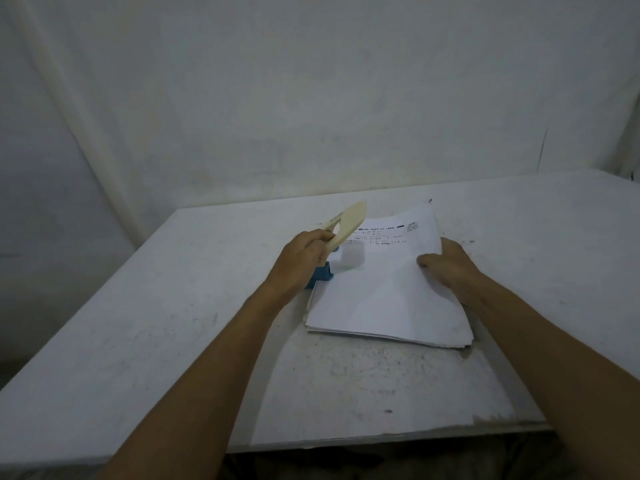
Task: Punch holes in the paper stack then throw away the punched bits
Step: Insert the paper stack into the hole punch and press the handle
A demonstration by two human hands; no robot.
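Note:
A stack of white paper [384,299] lies on the white table [138,323], printed text at its far end. A hole punch with a blue base [320,277] and a raised cream lever [348,225] stands at the stack's left edge. My left hand [301,261] grips the punch around the lever's near end, hiding most of the base. My right hand [446,268] holds the stack's right edge, thumb on top and fingers curled over the sheets.
A pale cloth backdrop [311,98] hangs behind the table. The table's front edge [381,439] runs close below my forearms, and its left edge slants away at the left.

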